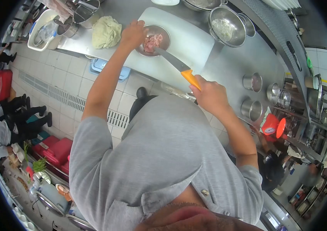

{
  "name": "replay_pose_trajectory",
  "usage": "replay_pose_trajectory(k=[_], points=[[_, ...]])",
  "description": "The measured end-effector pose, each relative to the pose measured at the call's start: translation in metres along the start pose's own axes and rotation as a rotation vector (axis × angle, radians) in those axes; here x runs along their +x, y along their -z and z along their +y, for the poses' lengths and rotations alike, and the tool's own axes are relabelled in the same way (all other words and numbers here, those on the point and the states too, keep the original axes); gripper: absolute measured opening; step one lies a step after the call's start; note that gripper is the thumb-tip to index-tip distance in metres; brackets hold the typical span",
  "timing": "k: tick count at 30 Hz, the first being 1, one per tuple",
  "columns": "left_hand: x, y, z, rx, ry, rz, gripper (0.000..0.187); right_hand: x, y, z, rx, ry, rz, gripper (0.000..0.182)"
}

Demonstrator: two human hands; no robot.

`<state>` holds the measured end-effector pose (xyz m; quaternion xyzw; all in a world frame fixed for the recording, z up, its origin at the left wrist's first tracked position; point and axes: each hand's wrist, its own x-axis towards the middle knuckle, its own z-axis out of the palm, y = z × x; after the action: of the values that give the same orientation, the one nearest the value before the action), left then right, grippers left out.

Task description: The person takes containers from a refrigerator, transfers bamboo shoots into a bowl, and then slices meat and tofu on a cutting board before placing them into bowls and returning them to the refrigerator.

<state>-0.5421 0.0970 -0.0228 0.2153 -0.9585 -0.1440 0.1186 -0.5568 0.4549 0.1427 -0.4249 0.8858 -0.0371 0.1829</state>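
My right hand (212, 96) is wrapped round the orange handle of a kitchen knife (175, 62). The blade points up and left, its tip over a small round metal bowl (166, 40). Pieces of raw pink meat (152, 43) lie inside that bowl, by the blade tip. At the bowl's left rim is my left hand (133, 34), its fingers curled on the edge. The bowl stands on a white cutting board (196, 42). A crumpled pale cloth (106, 32) lies left of my left hand.
A metal colander (243, 34) stands beyond the board's right end. Two metal pots (252, 109) sit farther right, near a red scale (270, 125). At the far left are a white tub (36, 47) and metal containers (86, 17). Other people (7, 127) are in the room.
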Motion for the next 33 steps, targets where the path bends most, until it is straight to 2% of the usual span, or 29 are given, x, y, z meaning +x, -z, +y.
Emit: replay_pose_trajectory(k=[1, 4, 7, 11, 13, 16, 17, 19, 21, 24, 26, 29, 33], points=[[-0.006, 0.009, 0.004, 0.032, -0.088, 0.133, 0.042, -0.005, 0.005, 0.003, 0.023, -0.019, -0.011, 0.039], [-0.012, 0.022, 0.020, 0.052, -0.175, -0.192, 0.049, -0.016, 0.003, 0.023, 0.202, -0.075, 0.006, 0.039], [-0.020, -0.006, 0.035, 0.191, -0.183, -0.261, 0.053, -0.020, -0.008, 0.048, 0.372, -0.100, 0.057, 0.040], [-0.009, -0.026, 0.045, 0.139, -0.130, -0.303, 0.056, -0.025, -0.018, 0.077, 0.511, -0.189, 0.101, 0.041], [-0.004, -0.029, 0.046, 0.122, -0.136, -0.299, 0.056, -0.022, -0.026, 0.087, 0.692, -0.269, 0.035, 0.038], [0.000, -0.014, 0.045, 0.008, -0.176, -0.306, 0.042, -0.009, -0.064, 0.101, 1.047, -0.358, -0.037, 0.034], [0.003, -0.024, 0.039, -0.004, -0.078, -0.280, 0.047, -0.003, -0.083, 0.106, 1.179, -0.382, -0.057, 0.033], [0.011, -0.035, 0.029, -0.010, -0.019, -0.302, 0.058, 0.008, -0.126, 0.120, 1.193, -0.423, -0.101, 0.033], [0.016, -0.033, 0.029, -0.042, 0.054, -0.358, 0.069, 0.018, -0.137, 0.123, 1.169, -0.474, -0.102, 0.034], [0.008, -0.022, 0.037, 0.076, -0.091, -0.378, 0.052, 0.024, -0.134, 0.112, 1.070, -0.550, -0.036, 0.035], [0.008, -0.008, 0.049, 0.155, -0.121, -0.415, 0.051, 0.026, -0.115, 0.099, 0.997, -0.570, 0.023, 0.034], [0.011, -0.010, 0.054, 0.261, -0.134, -0.402, 0.049, 0.035, -0.120, 0.110, 0.822, -0.511, -0.038, 0.034], [0.016, -0.021, 0.041, 0.174, -0.116, -0.330, 0.046, 0.034, -0.134, 0.116, 0.641, -0.389, 0.084, 0.033]])
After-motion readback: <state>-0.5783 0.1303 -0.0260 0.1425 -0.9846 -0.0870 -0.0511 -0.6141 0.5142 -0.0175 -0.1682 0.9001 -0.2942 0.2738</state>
